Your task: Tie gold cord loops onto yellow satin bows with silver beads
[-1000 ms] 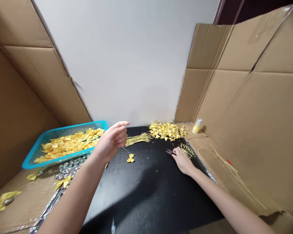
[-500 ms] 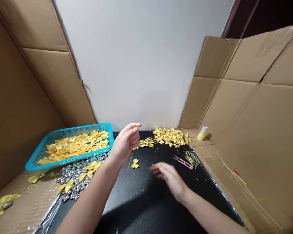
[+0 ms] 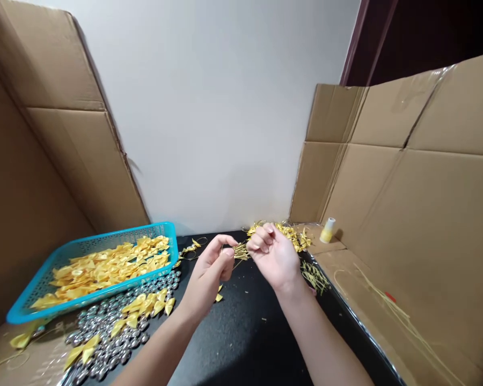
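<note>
My left hand (image 3: 211, 271) is raised over the black tabletop, thumb and forefinger bent toward each other in a pinch. Close to its right, my right hand (image 3: 277, 258) has its fingers curled in and the thumb against them. Whatever either hand pinches is too thin or hidden to make out. In the gap between the hands, a bundle of cut gold cords (image 3: 241, 251) shows on the table behind. One yellow ribbon bow (image 3: 219, 295) lies below, partly covered by my left hand. Behind my right hand is a pile of tied yellow bows (image 3: 301, 238), partly hidden.
At left stands a blue basket (image 3: 173, 241) full of yellow bows, with silver beads (image 3: 116, 354) and loose bows before it. Cord scraps (image 3: 314, 276) lie right of my right wrist. A thread spool (image 3: 327, 230) stands by the cardboard wall (image 3: 418, 225).
My right hand has risen from the table to beside my left hand, and its fingers have curled in. The view has shifted. The pink thread snips are now almost wholly behind my right forearm.
</note>
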Motion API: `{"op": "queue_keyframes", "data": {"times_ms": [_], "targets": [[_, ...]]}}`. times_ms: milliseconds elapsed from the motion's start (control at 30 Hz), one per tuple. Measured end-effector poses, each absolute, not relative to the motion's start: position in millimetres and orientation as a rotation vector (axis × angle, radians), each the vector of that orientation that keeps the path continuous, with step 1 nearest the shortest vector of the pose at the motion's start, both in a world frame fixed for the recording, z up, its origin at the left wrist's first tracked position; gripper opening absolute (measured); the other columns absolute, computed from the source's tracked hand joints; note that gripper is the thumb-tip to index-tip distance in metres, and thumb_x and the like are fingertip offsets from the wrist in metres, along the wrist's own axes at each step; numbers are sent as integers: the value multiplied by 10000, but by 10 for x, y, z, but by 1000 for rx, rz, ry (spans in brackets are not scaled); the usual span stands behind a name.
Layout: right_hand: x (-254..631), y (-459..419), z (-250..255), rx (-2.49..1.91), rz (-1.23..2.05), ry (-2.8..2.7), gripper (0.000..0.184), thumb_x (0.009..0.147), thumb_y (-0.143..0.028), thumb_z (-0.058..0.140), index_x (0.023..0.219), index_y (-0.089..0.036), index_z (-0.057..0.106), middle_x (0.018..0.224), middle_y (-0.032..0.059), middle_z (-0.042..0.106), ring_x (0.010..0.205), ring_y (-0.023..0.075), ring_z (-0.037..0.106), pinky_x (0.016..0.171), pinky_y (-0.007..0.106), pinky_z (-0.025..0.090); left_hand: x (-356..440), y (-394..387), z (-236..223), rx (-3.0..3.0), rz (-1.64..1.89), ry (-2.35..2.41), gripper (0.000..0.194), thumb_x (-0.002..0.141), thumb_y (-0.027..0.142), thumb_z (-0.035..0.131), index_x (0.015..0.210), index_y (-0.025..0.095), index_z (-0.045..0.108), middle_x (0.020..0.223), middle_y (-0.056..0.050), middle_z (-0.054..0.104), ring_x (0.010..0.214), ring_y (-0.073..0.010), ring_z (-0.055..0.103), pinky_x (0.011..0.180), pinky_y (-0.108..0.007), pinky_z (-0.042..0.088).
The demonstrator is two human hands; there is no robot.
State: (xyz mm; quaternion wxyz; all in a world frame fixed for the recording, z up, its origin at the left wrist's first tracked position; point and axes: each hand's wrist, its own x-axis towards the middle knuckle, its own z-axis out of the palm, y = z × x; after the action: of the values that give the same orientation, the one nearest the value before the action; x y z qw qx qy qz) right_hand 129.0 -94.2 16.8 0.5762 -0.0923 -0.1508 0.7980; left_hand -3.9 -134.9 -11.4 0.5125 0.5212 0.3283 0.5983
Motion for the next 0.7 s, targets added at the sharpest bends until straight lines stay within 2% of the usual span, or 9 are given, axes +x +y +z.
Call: {"op": "queue_keyframes", "data": {"times_ms": [100, 167, 233, 300, 367, 400, 467, 567, 700], "targets": [[1399, -895, 147, -253, 1740, -532, 407, 985, -231, 276, 581, -194, 310, 506, -87, 162, 438, 94, 102, 431, 191, 221, -115, -1270, -112, 1280, 1397, 875, 248, 874, 446, 575, 965, 221, 521, 590, 100, 223, 496, -90, 195, 470, -192, 210], [1490, -857, 150, -287, 1638, -665, 376, 934, -228, 305, 561, -201, 264, 511, -85, 127, 454, 102, 65, 423, 215, 168, -263, -1195, -106, 1470, 1302, 1047, 270, 888, 453, 520, 1019, 219, 547, 621, 72, 351, 541, -110, 355, 523, -210, 323], [1600, -825, 158, -308, 1473, -810, 334, 873, -226, 331, 552, -209, 239, 515, -80, 116, 464, 107, 53, 426, 240, 132, -456, -1094, -143, 1812, 979, 1410, 285, 891, 421, 507, 1067, 211, 588, 833, -13, 559, 781, -176, 533, 673, -267, 436], [1714, -813, 163, -344, 1230, -983, 303, 836, -232, 357, 555, -213, 247, 520, -74, 133, 469, 109, 75, 441, 254, 119, -630, -976, -250, 1923, 569, 1711, 248, 854, 392, 579, 951, 173, 647, 942, -65, 623, 926, -250, 575, 758, -324, 468], [1809, -830, 164, -441, 953, -1194, 306, 853, -237, 381, 561, -211, 292, 530, -64, 200, 477, 107, 156, 466, 264, 149, -730, -859, -416, 1859, 360, 1768, 215, 794, 330, 694, 885, 136, 677, 926, -79, 655, 916, -284, 616, 772, -359, 501], [1843, -845, 163, -504, 827, -1314, 315, 880, -244, 387, 570, -207, 340, 540, -56, 255, 490, 106, 213, 483, 268, 179, -746, -807, -510, 1828, 271, 1772, 235, 798, 315, 712, 944, 134, 683, 986, -82, 667, 926, -284, 633, 789, -374, 520], [1876, -880, 159, -633, 645, -1558, 321, 938, -265, 390, 642, -197, 492, 572, -42, 367, 528, 109, 322, 523, 273, 243, -727, -722, -692, 1766, 139, 1771, 329, 914, 335, 613, 1193, 161, 601, 1214, -86, 615, 1030, -253, 629, 850, -426, 550], [1845, -910, 147, -756, 563, -1824, 313, 989, -307, 375, 893, -200, 653, 573, -47, 434, 528, 111, 395, 543, 277, 300, -650, -646, -897, 1696, 103, 1772, 346, 927, 330, 598, 1233, 169, 576, 1253, -92, 596, 1052, -246, 623, 860, -435, 550], [1738, -892, 126, -780, 608, -1902, 301, 998, -294, 377, 1081, -198, 650, 638, -31, 580, 562, 110, 506, 581, 270, 400, -611, -594, -982, 1634, 278, 1727, 350, 922, 326, 604, 1232, 167, 581, 1269, -91, 589, 1057, -254, 620, 854, -431, 552]]}}
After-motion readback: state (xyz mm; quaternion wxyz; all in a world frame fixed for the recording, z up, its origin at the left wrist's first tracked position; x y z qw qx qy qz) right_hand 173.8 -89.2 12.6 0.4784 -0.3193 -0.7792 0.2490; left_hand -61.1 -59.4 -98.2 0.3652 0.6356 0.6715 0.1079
